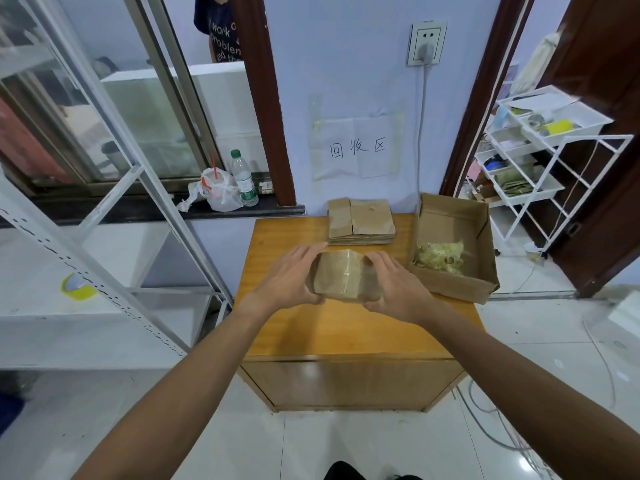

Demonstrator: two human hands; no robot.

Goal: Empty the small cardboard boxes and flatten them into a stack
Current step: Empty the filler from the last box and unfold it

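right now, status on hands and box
Box gripped by left hand and right hand, tape on. Stack behind on table. Nothing between.

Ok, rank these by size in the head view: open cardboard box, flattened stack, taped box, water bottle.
1. open cardboard box
2. taped box and flattened stack: alike, one nearer, unranked
3. water bottle
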